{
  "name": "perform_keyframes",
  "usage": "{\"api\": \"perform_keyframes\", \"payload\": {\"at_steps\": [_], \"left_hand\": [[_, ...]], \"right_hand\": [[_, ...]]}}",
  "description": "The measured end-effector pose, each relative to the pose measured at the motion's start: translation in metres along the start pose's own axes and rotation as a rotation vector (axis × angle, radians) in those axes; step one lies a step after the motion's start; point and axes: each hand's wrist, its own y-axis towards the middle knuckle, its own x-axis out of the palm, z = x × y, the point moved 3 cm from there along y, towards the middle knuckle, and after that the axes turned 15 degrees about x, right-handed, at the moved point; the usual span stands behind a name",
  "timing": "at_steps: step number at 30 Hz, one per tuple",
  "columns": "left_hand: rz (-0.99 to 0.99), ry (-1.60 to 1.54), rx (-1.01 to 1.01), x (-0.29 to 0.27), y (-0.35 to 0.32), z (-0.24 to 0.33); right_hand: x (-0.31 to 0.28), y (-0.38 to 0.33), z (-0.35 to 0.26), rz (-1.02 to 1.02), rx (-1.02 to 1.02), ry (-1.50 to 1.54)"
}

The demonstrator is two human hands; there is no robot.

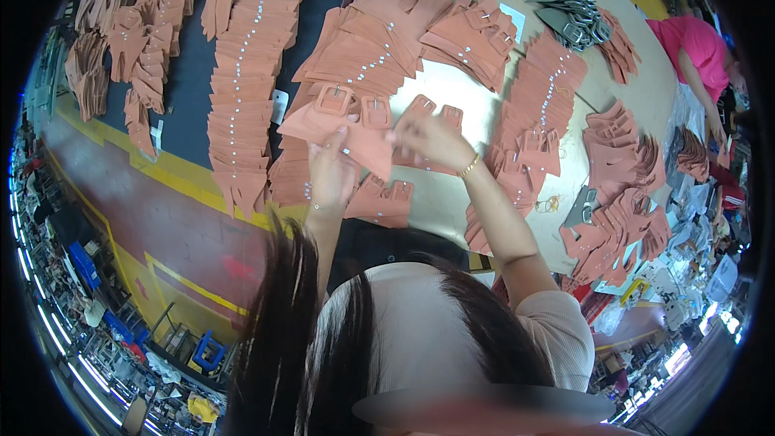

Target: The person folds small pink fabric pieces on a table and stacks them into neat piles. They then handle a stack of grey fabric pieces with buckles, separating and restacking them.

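My left hand (329, 173) grips an orange-brown panel (367, 149) from below, its thumb on the front face. This flat piece is held up over the table, with two covered square buckles along its upper edge and a small white tag on it. My right hand (432, 141) is at the panel's right edge, its fingers curled and smeared by motion. Whether they pinch the panel cannot be made out. Behind and below that hand lies another buckled piece (452, 119). A further buckled piece (382, 200) rests at the table's near edge.
Long overlapping rows of orange-brown pieces (242, 89) with white tags cover the left. More stacks (533, 105) lie to the right, some with buckles (537, 141). Dark green buckled straps (569, 16) are at the far right. A person in a pink top (694, 52) is beyond them.
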Motion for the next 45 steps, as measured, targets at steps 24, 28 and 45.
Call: {"api": "perform_keyframes", "payload": {"at_steps": [24, 28, 45], "left_hand": [[0.136, -0.076, -0.08, -0.013, 0.029, -0.004], [0.157, -0.059, -0.1, -0.015, 0.027, -0.006], [0.125, -0.071, -0.121, -0.015, 0.021, -0.01]], "right_hand": [[-0.096, 0.169, -0.036, 0.918, -0.242, -0.628], [-0.105, 0.16, -0.032, 0.88, -0.347, -0.529], [-0.108, 0.159, -0.018, 0.745, -0.277, -0.392]]}}
